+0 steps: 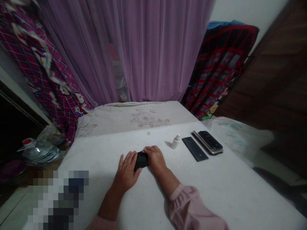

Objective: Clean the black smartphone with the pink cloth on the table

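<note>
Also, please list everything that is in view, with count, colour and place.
Tabletop: one, white, centre
Device: one, black, middle of tabletop
Small bottle: one, white, right of device
Flat panel: one, dark, right of small bottle
Stacked phones: count unclear, dark and pinkish, right of panel
Tiny square: one, pale, beyond device
Floral cloth: one, pale, tabletop's far end
Curtains: count unclear, purple, background
Patterned fabric: one, magenta, left
Checked fabric: one, red-black, upper right
Jug: one, clear and red, left
Wooden surface: one, brown, far right
Sleeves: two, pink, bottom
Left grip: one, device's left side
Right grip: one, device's right side
</note>
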A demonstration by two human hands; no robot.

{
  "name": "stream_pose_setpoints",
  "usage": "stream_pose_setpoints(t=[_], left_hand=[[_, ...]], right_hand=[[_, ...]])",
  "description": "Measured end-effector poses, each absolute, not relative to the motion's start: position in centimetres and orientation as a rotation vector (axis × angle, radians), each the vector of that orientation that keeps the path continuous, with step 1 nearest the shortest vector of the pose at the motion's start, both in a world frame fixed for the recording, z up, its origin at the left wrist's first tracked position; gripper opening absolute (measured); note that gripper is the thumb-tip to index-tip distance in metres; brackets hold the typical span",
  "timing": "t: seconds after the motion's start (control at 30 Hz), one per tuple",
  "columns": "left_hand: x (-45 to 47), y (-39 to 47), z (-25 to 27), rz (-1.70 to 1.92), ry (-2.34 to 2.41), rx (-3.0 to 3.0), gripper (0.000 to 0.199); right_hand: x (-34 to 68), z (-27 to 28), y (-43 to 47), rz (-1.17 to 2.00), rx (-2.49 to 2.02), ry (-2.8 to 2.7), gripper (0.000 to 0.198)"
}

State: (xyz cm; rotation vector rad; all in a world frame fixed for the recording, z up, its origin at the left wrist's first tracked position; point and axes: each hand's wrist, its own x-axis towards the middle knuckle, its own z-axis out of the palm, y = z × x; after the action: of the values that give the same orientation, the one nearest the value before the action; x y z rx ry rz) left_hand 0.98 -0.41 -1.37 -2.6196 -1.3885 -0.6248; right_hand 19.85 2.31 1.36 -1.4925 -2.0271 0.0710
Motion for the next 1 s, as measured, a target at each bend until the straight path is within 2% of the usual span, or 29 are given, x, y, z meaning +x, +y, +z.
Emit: stream_pose_setpoints(t=[0.2,0.47,0.77,1.0], left_hand=[[1.1,-0.4,-1.1,-0.603,-1.439,-2.636,0.06],[1.1,-0.4,-1.1,-0.573,-1.467,-2.652,0.06],[1.3,-0.6,-0.6,-0.567,-1.505,-2.655,0.058],[1.3,-0.7,-0.5,-0.551,-1.495,-2.652,0.059]], right_hand=[[23.3,2.0,2.9,0.068,-1.642,-1.939,0.032],[19.1,2.8,2.6,0.076,-1.586,-2.118,0.019],[23.4,3.1,2.7,0.043,-1.729,-2.021,0.03],[21.1,3.4,2.5,0.062,-1.754,-2.062,0.022]])
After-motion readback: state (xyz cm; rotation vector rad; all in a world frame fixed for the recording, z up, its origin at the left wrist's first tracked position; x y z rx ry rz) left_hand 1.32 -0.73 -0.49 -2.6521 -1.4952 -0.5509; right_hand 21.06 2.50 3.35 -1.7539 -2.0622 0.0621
